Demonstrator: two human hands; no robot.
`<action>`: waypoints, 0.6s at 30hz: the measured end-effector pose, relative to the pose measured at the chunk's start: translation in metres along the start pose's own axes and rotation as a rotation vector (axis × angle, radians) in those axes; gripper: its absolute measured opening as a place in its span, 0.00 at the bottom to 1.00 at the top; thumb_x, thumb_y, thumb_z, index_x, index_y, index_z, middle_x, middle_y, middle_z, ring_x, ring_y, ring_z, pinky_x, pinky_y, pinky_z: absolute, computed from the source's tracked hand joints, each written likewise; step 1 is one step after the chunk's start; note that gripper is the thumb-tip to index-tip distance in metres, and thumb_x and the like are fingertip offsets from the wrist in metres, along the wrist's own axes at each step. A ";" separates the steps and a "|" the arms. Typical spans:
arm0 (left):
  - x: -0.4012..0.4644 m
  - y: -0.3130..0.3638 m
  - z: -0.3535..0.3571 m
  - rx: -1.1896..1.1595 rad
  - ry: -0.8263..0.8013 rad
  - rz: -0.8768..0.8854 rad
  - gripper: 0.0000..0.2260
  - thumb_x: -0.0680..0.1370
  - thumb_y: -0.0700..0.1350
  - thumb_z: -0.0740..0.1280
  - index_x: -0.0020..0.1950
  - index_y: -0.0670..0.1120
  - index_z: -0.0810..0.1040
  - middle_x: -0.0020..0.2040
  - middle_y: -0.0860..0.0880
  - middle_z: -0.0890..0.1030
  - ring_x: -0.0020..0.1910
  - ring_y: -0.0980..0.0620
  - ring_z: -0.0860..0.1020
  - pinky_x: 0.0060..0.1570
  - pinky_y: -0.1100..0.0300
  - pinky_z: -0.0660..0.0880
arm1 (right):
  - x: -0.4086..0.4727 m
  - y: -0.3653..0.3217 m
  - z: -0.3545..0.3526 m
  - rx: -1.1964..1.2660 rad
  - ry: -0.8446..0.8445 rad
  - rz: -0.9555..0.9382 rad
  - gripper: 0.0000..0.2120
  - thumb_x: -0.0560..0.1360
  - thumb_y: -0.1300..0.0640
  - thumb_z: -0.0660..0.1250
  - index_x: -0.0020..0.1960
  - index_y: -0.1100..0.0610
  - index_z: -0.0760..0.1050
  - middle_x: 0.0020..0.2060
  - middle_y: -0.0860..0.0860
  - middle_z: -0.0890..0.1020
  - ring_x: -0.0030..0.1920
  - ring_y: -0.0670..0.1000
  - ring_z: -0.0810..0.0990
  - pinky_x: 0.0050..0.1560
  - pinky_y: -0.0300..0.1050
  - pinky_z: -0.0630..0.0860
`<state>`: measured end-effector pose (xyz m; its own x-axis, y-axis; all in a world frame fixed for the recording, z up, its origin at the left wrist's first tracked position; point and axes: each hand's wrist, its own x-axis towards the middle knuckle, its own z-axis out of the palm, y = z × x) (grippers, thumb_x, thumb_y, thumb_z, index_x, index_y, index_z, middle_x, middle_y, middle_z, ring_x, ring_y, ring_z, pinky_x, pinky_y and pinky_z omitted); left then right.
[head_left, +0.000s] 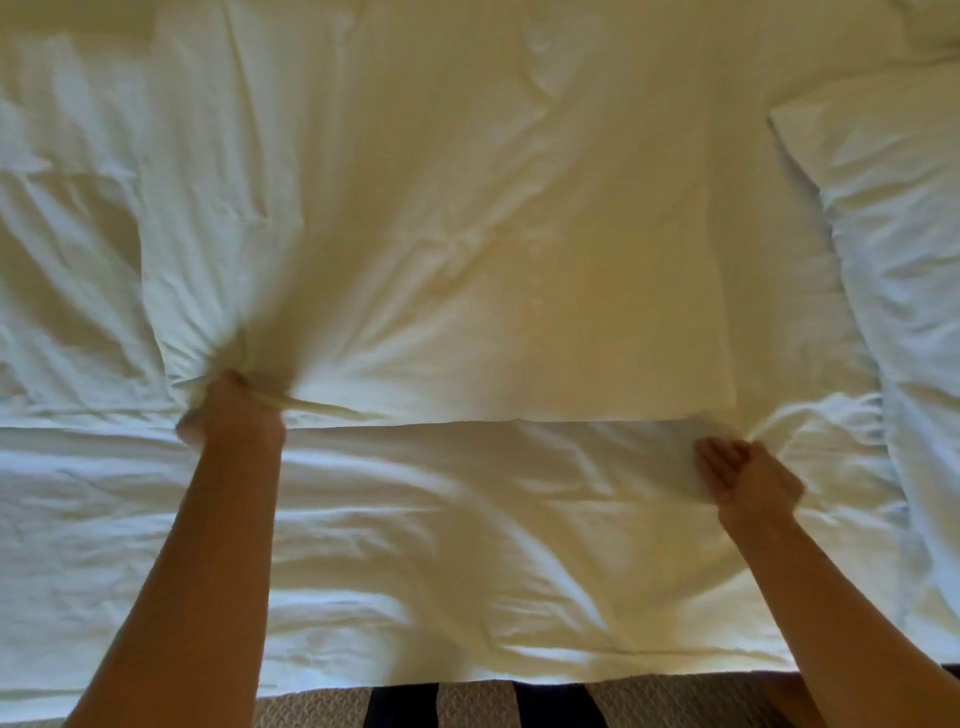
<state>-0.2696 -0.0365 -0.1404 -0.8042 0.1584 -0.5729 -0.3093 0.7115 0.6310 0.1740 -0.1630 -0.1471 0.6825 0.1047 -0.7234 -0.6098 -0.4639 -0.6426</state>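
- Two bare forearms reach up from the bottom edge over a bed covered by a rumpled white sheet.
- At left, the left hand grips the near left corner of a flat cream cloth, fingers curled tight, and creases fan out from the fist.
- The cream cloth lies spread across the middle of the bed, its near edge running straight between both hands.
- At right, the right hand touches the near right corner, fingers together. Blur hides whether it pinches.
- A white pillow lies at far right.
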 end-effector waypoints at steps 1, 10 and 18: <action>-0.005 0.001 -0.006 0.027 0.101 0.137 0.20 0.77 0.45 0.63 0.68 0.43 0.68 0.69 0.43 0.70 0.66 0.43 0.71 0.62 0.51 0.71 | -0.001 -0.003 -0.001 -0.139 0.091 -0.139 0.07 0.80 0.63 0.59 0.48 0.62 0.74 0.43 0.61 0.82 0.34 0.54 0.84 0.34 0.45 0.81; -0.124 0.030 0.066 0.492 -0.308 1.502 0.20 0.80 0.41 0.59 0.73 0.43 0.66 0.76 0.39 0.63 0.77 0.42 0.58 0.72 0.37 0.57 | -0.147 -0.015 0.195 -0.629 -0.412 -1.525 0.16 0.75 0.63 0.62 0.63 0.62 0.73 0.64 0.59 0.75 0.65 0.57 0.72 0.64 0.53 0.66; 0.034 0.044 0.061 1.089 -0.274 1.604 0.33 0.81 0.58 0.51 0.79 0.38 0.55 0.79 0.38 0.54 0.79 0.42 0.51 0.77 0.47 0.47 | -0.006 -0.024 0.205 -1.476 -0.188 -1.529 0.32 0.80 0.40 0.46 0.80 0.55 0.53 0.79 0.53 0.54 0.79 0.55 0.51 0.76 0.61 0.50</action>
<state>-0.2795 0.0419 -0.1644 0.1438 0.9895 -0.0129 0.9859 -0.1422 0.0879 0.1019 0.0279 -0.1792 0.1128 0.9933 -0.0266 0.9923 -0.1140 -0.0477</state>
